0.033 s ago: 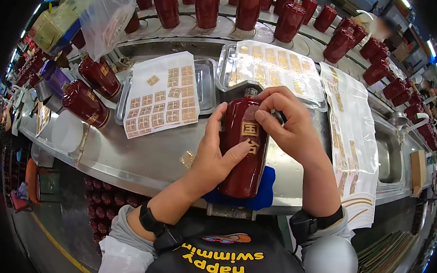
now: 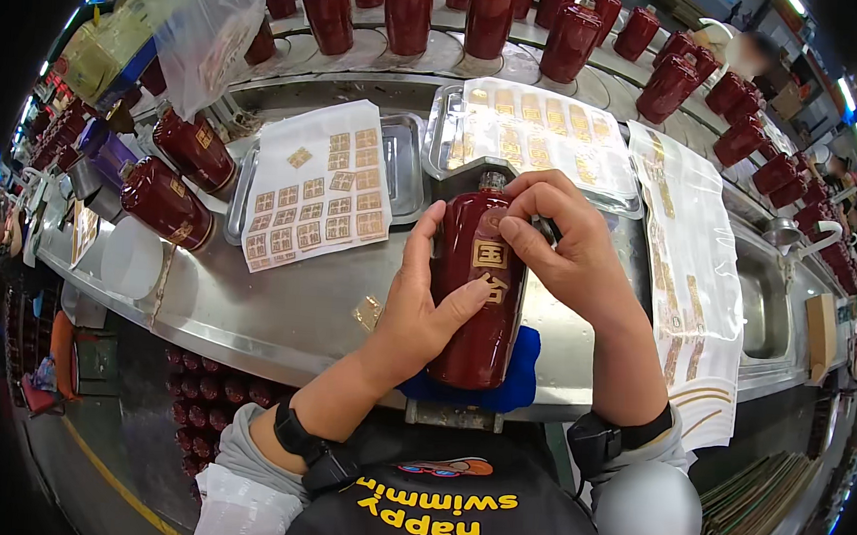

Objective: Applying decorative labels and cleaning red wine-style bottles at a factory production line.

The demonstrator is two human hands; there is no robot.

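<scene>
A dark red ceramic bottle (image 2: 478, 300) lies on a blue pad (image 2: 518, 379) at the near edge of a steel bench (image 2: 279, 307). My left hand (image 2: 424, 302) grips its left side, thumb across the lower body. My right hand (image 2: 562, 246) rests on its upper right, fingertips pressing near the neck beside a square gold label. A sheet of gold labels (image 2: 320, 197) lies on a steel tray to the left of the bottle. A second label sheet (image 2: 539, 137) sits on a tray just behind it.
Many more red bottles (image 2: 410, 11) stand along the curved conveyor at the back; two (image 2: 167, 203) lie at left. A long label strip (image 2: 688, 274) hangs at right, a clear plastic bag (image 2: 203, 23) at upper left. A loose gold label (image 2: 367, 313) lies on the bench.
</scene>
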